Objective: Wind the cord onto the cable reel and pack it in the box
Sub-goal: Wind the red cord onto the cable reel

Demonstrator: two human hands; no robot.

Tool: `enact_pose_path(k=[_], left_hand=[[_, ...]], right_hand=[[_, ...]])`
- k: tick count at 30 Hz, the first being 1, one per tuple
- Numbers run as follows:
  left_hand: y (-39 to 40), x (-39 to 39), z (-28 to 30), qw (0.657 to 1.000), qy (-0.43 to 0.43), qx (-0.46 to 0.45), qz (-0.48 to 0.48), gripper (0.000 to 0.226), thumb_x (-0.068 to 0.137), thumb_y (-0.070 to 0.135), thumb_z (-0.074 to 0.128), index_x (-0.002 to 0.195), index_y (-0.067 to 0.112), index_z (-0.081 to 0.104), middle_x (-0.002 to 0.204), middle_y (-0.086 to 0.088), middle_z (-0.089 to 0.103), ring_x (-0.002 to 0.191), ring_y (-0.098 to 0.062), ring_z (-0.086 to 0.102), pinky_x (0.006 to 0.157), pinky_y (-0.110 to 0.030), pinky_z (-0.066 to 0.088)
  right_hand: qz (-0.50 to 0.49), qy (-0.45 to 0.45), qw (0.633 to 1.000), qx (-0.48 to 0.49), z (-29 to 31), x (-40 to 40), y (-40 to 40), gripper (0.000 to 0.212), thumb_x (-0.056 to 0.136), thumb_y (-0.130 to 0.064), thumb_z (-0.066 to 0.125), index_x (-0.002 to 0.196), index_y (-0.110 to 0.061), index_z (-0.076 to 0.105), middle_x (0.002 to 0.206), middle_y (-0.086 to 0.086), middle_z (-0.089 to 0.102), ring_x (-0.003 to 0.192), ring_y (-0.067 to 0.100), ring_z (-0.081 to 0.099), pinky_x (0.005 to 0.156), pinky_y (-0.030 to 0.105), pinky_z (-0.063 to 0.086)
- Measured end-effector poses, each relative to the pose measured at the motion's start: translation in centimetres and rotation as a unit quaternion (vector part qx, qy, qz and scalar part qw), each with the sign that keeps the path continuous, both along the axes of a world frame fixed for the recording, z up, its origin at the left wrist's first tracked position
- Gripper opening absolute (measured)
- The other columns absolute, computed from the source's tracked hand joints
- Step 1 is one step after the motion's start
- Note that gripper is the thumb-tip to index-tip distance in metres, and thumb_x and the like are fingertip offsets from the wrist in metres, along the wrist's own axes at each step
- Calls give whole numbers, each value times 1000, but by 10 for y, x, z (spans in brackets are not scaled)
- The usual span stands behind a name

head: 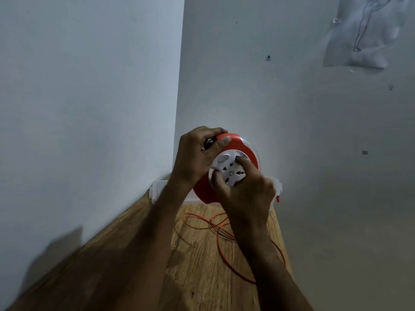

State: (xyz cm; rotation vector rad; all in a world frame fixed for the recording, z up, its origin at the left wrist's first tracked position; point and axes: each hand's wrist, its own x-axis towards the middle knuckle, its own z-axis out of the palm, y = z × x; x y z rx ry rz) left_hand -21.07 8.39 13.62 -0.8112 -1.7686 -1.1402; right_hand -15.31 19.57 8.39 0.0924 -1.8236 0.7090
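I hold an orange cable reel (249,149) up in front of me, above the table's far end. My left hand (195,156) grips its orange handle at the top, thumb laid along the rim. My right hand (244,187) is closed on the white socket hub (229,169) at the reel's centre, fingers curled around its edge. Loose orange cord (224,250) lies in loops on the wooden table (202,277) below my arms. A clear plastic box (160,189) stands at the table's far end, mostly hidden behind my hands and the reel.
The narrow wooden table sits in a corner, with a white wall (89,108) along its left side and another behind it. A sheet with a line drawing (368,34) hangs on the right wall. The floor (348,243) lies to the table's right.
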Motion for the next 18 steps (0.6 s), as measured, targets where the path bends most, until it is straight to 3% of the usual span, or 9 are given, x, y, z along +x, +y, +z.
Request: enact_pose_path(k=[3, 5, 7, 9, 11, 13, 14, 16, 18], left_hand=[[7, 4, 0, 1000, 20, -3, 4, 35, 92, 32, 65, 118, 7, 69, 109, -5, 72, 93, -6, 64, 80, -5, 48], [13, 5, -2, 999, 34, -18, 6, 37, 92, 30, 66, 118, 5, 69, 109, -7, 72, 94, -10, 65, 82, -8, 49], [19, 4, -4, 998, 45, -34, 11, 37, 92, 29, 66, 119, 4, 68, 108, -9, 71, 94, -15, 67, 83, -18, 54], [22, 3, -7, 998, 47, -47, 11, 37, 92, 29, 66, 119, 4, 68, 109, -11, 71, 95, -17, 68, 84, -25, 57], [24, 1, -9, 997, 44, -58, 9, 37, 92, 29, 64, 119, 4, 68, 110, -11, 71, 96, -18, 68, 85, -29, 58], [26, 1, -12, 997, 35, -62, 6, 37, 92, 30, 64, 119, 5, 68, 109, -10, 71, 96, -18, 67, 84, -30, 58], [26, 0, -12, 998, 32, -62, 4, 37, 92, 29, 65, 119, 5, 68, 109, -10, 71, 96, -18, 67, 84, -27, 57], [26, 0, -12, 998, 26, -57, 2, 36, 92, 30, 65, 119, 5, 68, 109, -10, 71, 95, -16, 67, 82, -17, 53], [24, 0, -10, 999, 24, -47, 6, 37, 92, 31, 65, 119, 5, 68, 108, -9, 71, 93, -11, 65, 80, -8, 47]], right_hand=[[58, -46, 985, -158, -2, -3, -5, 59, 81, -49, 78, 126, -15, 60, 113, 5, 72, 81, 7, 67, 66, 10, 55], [141, -113, 931, -317, -4, -8, -4, 64, 77, -58, 75, 124, -21, 53, 113, 11, 69, 81, 18, 73, 54, 29, 62], [210, -162, 855, -447, -3, -8, -4, 68, 74, -62, 74, 119, -15, 56, 104, 17, 70, 77, 27, 75, 51, 33, 60], [268, -188, 769, -549, 2, -3, -3, 56, 82, -52, 73, 116, -9, 59, 95, 18, 74, 73, 27, 76, 55, 31, 59], [347, -196, 628, -668, 10, 5, -1, 53, 86, -39, 74, 121, -5, 54, 97, 20, 74, 65, 24, 75, 58, 32, 60], [419, -180, 469, -757, 19, 13, 4, 59, 86, -32, 76, 129, -2, 50, 107, 24, 71, 53, 20, 70, 47, 28, 57], [433, -172, 415, -782, 21, 14, 8, 58, 87, -30, 76, 129, -1, 50, 109, 27, 69, 47, 19, 67, 41, 26, 54], [445, -168, 366, -800, 25, 18, 12, 54, 87, -29, 76, 125, 2, 53, 107, 29, 69, 41, 19, 65, 35, 24, 51], [454, -181, 375, -788, 25, 18, 10, 57, 87, -33, 76, 124, 3, 54, 98, 26, 70, 42, 17, 65, 36, 22, 51]])
